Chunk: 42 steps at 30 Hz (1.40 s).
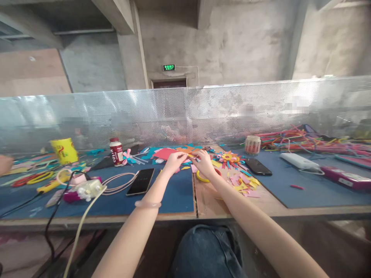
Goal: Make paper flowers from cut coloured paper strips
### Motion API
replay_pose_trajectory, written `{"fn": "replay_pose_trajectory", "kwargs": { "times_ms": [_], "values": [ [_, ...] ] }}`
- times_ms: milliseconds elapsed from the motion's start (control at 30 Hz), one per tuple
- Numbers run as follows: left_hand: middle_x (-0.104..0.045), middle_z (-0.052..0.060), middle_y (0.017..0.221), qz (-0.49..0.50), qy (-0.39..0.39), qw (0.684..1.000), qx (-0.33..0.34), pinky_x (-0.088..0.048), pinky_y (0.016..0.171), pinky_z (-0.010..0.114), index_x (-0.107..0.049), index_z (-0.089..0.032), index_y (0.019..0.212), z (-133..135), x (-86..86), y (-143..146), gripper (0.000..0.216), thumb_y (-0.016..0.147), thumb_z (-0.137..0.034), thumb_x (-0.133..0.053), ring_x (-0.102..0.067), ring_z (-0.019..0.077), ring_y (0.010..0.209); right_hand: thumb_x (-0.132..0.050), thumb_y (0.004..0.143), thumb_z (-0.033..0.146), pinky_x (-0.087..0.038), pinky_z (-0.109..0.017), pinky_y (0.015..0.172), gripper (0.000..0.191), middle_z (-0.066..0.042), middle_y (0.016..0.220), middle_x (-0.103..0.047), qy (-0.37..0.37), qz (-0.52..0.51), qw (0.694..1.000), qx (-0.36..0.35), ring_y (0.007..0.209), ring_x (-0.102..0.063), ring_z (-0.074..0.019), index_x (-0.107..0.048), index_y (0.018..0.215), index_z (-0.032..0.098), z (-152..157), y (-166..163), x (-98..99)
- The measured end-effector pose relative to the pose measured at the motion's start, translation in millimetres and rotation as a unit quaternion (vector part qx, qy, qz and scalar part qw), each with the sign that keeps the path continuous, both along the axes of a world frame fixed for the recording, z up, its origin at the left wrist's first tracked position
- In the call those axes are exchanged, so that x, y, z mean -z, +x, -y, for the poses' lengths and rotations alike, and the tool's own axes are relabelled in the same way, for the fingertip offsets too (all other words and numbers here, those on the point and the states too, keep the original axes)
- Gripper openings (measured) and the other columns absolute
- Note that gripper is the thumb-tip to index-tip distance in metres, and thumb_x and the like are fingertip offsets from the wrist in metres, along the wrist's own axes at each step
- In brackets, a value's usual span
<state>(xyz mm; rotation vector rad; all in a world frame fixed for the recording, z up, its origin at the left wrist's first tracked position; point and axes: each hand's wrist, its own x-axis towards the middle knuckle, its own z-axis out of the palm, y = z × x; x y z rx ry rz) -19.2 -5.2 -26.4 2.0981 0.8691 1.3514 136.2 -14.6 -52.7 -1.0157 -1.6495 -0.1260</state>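
My left hand (174,161) and my right hand (204,163) meet above the table's middle, fingers pinched together on a small coloured paper strip (191,156) between them. A clear bangle sits on my left forearm. Red and orange paper pieces (165,153) lie just behind the hands. A finished paper flower (228,157) lies to the right of my right hand, with a yellow ring (201,178) under the wrist and several pink and yellow paper scraps (245,182) nearby.
A black phone (141,181) lies left of my arm, another phone (257,166) to the right. A bottle (116,151), yellow cup (64,150), glue gun and cables (84,189) sit left. Colourful strips (304,139), a white power bank (299,161) sit right. Mesh screen (185,112) behind.
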Motion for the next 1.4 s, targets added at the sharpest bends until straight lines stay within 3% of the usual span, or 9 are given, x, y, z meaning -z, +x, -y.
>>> {"fn": "replay_pose_trajectory", "kwargs": {
  "times_ms": [167, 500, 767, 1067, 1400],
  "values": [
    [-0.068, 0.006, 0.083, -0.001, -0.007, 1.0, -0.003, -0.046, 0.072, 0.028, -0.067, -0.014, 0.084, 0.1, 0.7, -0.3, 0.026, 0.077, -0.034, -0.054, -0.061, 0.0203, 0.081, -0.061, 0.07, 0.045, -0.04, -0.026, 0.064, 0.028, -0.002, 0.07, -0.06, -0.086, -0.107, 0.988, -0.072, 0.067, -0.052, -0.0152, -0.062, 0.069, 0.017, 1.4, -1.9, -1.3],
    [-0.068, 0.007, 0.091, 0.006, -0.009, 1.0, 0.005, -0.045, 0.08, 0.03, -0.067, -0.013, 0.09, -0.1, -0.4, -0.4, 0.025, 0.076, -0.031, -0.056, -0.061, 0.0212, 0.088, -0.065, 0.063, 0.046, -0.039, -0.023, 0.059, 0.033, -0.001, 0.068, -0.061, -0.206, -0.262, 0.91, -0.248, 0.064, -0.053, -0.0125, -0.064, 0.073, 0.014, 1.0, 1.1, 1.6],
    [-0.069, 0.007, 0.09, 0.026, -0.039, 0.999, 0.014, -0.044, 0.081, 0.031, -0.069, -0.014, 0.087, 2.0, 0.5, 0.5, 0.026, 0.074, -0.034, -0.059, -0.06, 0.0219, 0.089, -0.069, 0.061, 0.041, -0.041, -0.025, 0.065, 0.027, -0.001, 0.069, -0.061, -0.242, -0.321, 0.87, -0.286, 0.067, -0.055, -0.0127, -0.063, 0.068, 0.015, 1.1, 1.1, 1.5],
    [-0.069, 0.009, 0.088, 0.087, -0.143, 0.985, 0.053, -0.046, 0.08, 0.033, -0.069, -0.014, 0.084, 0.8, 2.4, 2.8, 0.027, 0.071, -0.036, -0.062, -0.062, 0.0222, 0.088, -0.069, 0.062, 0.037, -0.042, -0.026, 0.068, 0.023, -0.004, 0.074, -0.065, -0.24, -0.328, 0.862, -0.304, 0.073, -0.058, -0.0152, -0.065, 0.07, 0.015, 0.1, 0.6, 2.6],
    [-0.069, 0.009, 0.083, 0.108, -0.132, 0.984, 0.056, -0.046, 0.079, 0.031, -0.066, -0.013, 0.083, 6.2, -0.2, 2.9, 0.024, 0.068, -0.032, -0.066, -0.062, 0.0207, 0.085, -0.068, 0.062, 0.039, -0.042, -0.028, 0.066, 0.025, -0.004, 0.074, -0.066, -0.241, -0.322, 0.86, -0.314, 0.07, -0.059, -0.0161, -0.064, 0.071, 0.016, 0.8, 2.0, 3.1]
  ]
}}
